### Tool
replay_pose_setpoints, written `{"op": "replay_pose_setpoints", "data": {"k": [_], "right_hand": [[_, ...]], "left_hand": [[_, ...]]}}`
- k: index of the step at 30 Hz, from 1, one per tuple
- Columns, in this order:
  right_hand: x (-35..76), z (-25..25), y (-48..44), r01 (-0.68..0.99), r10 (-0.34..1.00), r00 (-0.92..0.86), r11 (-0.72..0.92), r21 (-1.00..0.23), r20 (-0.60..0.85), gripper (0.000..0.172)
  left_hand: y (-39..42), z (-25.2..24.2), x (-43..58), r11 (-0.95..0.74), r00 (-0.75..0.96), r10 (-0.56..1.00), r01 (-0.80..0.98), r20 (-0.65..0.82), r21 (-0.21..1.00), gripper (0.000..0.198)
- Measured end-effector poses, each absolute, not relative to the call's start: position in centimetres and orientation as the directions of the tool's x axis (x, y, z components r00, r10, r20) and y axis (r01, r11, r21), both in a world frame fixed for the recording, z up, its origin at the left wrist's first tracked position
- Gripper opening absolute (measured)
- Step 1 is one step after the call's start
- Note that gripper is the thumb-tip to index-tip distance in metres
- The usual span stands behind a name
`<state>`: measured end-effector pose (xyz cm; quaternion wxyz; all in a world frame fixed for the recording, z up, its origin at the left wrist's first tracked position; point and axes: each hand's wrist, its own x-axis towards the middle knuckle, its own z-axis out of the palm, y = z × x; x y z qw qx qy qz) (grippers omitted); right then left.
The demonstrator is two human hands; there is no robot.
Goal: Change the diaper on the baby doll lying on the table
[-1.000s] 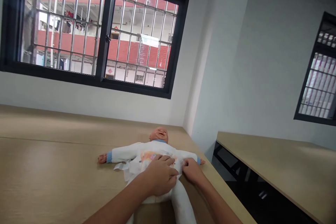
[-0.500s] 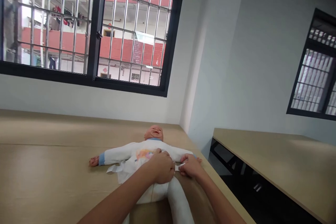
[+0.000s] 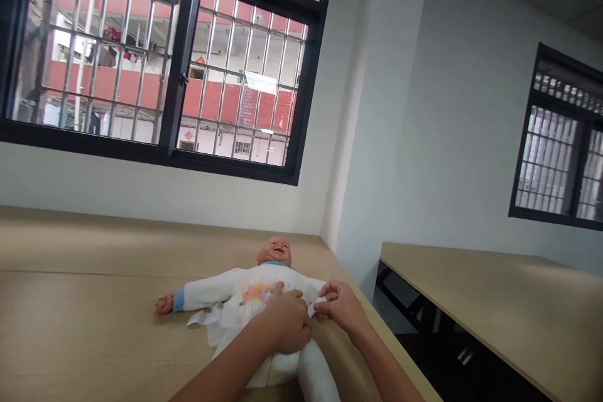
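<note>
A baby doll lies face up in a white top with blue cuffs, its head away from me. A white diaper wraps its hips, and a loose side tab sticks out at the left. My left hand is closed on the diaper's front at the waist, its thumb on top; the fingertips are hidden. At the right hip, my right hand pinches the diaper's other tab between thumb and fingers. The doll's right-side hand is hidden behind my right hand.
The doll lies on a wooden table whose right edge runs close by my right forearm. Across a dark gap stands a second table. A barred window and a pale wall rise behind.
My right hand has lifted slightly and turned, drawing the tab up from the side of the hip. My left hand stays on the diaper's front. The head view has tilted up a little.
</note>
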<state>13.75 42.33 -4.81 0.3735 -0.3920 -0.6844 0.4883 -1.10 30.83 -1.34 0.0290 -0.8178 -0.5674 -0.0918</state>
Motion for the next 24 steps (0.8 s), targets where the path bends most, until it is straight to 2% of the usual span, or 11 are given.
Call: {"op": "replay_pose_setpoints", "data": {"k": [6,10,12,17,24], "right_hand": [[11.6,-6.1,42.0,-0.041,0.932,-0.346,0.102,-0.994,0.111,0.035],[10.8,-6.5,41.6,-0.069,0.936,-0.343,0.057,-0.996,0.077,0.036],[10.6,-6.7,41.6,-0.048,0.925,-0.367,0.088,-0.995,0.099,0.034],[10.3,-6.9,41.7,-0.092,0.862,-0.434,0.247,-0.965,0.262,0.026],[10.2,-6.8,41.1,-0.125,0.808,-0.532,0.219,-0.968,0.251,0.032]], "left_hand": [[30.7,-1.9,-1.2,-0.349,0.317,0.927,0.925,0.202,0.148,0.028],[30.7,-1.8,-1.3,-0.354,0.322,0.926,0.922,0.198,0.156,0.032],[30.8,-1.8,-1.4,-0.364,0.334,0.923,0.918,0.19,0.157,0.033],[31.1,-2.0,-1.7,-0.399,0.366,0.908,0.904,0.204,0.154,0.028],[31.2,-2.2,-1.5,-0.391,0.35,0.904,0.909,0.246,0.143,0.023]]}}
